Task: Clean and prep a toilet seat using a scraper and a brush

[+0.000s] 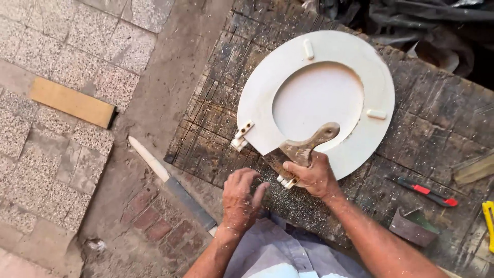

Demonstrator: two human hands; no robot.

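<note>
Right hand (pixel 311 177) grips wooden-handled brush (pixel 303 150) at toilet seat (pixel 314 98) near bench (pixel 437 128) front edge; left hand (pixel 242 198) loosely curled, empty, on sawdust. Short strokes, steady seat.

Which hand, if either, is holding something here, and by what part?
The right hand grips a worn wooden-handled brush low on its handle, near the head. The left hand holds nothing, resting on the workbench.

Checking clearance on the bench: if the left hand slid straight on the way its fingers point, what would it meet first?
The left hand points up and right, so it would probably first meet the white hinge bracket beside the right hand, then the toilet seat; depth is unclear.
</note>
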